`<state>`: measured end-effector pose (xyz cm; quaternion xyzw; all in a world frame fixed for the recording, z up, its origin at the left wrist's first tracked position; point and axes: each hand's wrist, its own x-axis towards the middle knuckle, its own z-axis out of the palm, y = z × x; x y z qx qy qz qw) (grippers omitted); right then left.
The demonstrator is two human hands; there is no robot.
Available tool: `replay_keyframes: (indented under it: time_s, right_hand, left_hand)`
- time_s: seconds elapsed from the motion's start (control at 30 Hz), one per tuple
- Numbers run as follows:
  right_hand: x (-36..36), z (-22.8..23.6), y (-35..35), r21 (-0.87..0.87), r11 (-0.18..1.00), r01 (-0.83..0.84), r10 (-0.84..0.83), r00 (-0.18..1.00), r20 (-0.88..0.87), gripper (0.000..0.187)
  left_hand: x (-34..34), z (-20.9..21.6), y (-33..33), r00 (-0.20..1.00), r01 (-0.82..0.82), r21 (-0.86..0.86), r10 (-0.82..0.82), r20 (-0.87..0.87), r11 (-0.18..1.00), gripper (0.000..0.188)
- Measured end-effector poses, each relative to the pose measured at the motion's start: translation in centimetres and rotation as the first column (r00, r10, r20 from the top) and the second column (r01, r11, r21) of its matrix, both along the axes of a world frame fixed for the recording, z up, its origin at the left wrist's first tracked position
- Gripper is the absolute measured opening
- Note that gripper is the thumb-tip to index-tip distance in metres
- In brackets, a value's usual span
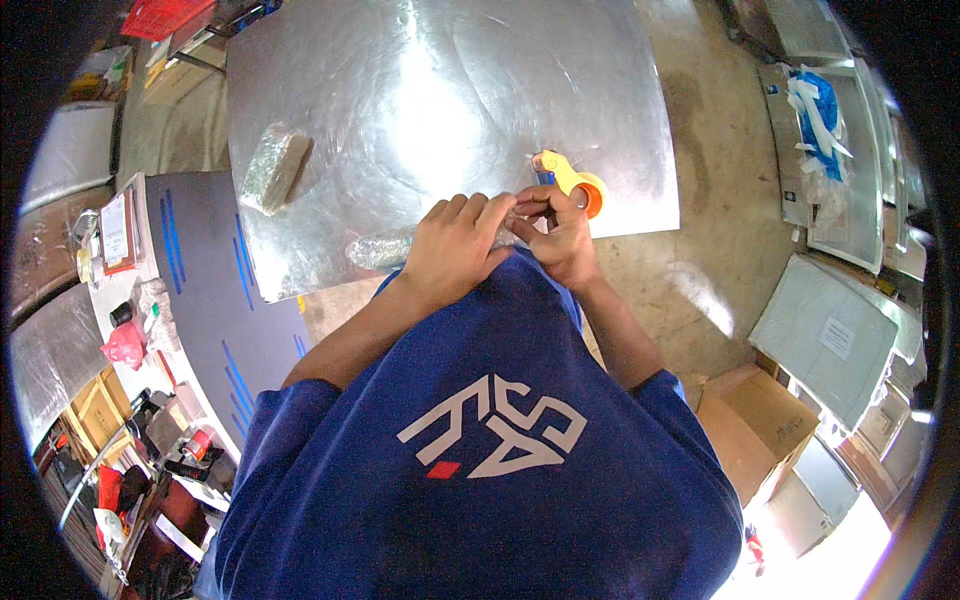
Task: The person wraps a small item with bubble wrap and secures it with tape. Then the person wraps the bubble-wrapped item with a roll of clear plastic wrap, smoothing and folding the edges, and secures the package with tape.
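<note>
While a wrapped bundle (380, 250) at nine o'clock is partly covered by the curled left hand (450, 243), the right hand (563, 243) is bunched beside one o'clock's tape dispenser (563, 173); any pinch is unclear. Sealing seems underway; steady pressure may be needed next.

Blue and silver, flashes of orange

The T-shirt (480, 330) is deep blue, its print (510, 430) white with a red diamond (443, 469). The worktop (590, 70) is silver-grey, glaring white mid-surface. The tape dispenser (562, 172) mixes yellow and orange. Blue stripes (171, 235) streak the dark-grey board (205, 265).
</note>
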<state>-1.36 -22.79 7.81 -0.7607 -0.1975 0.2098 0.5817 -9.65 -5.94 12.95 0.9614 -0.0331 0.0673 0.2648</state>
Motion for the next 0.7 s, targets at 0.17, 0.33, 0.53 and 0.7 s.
replay_keyframes:
  time_s: [0.17,0.33,0.53,0.7]
  right_hand:
    - [-0.8,0.1,-0.5,-0.017,1.000,0.017,-0.018,0.998,-0.061,0.031]
    - [-0.4,-0.3,-2.2,0.149,0.988,0.050,-0.019,0.979,-0.202,0.025]
    - [3.0,-8.0,-5.1,-0.482,0.856,0.187,-0.115,0.978,0.175,0.044]
    - [2.0,-12.0,-3.3,-0.526,0.759,0.383,-0.094,0.864,0.495,0.051]
  left_hand:
    - [0.2,-1.7,0.0,0.999,0.038,0.071,-0.039,0.008,0.997,0.031]
    - [-0.4,-2.5,-0.6,0.991,0.069,0.121,-0.082,0.107,0.990,0.025]
    - [1.7,-2.8,2.0,0.988,0.052,0.081,-0.063,0.140,0.995,0.025]
    - [0.5,-3.0,1.3,0.987,0.007,0.035,-0.012,0.160,0.999,0.022]
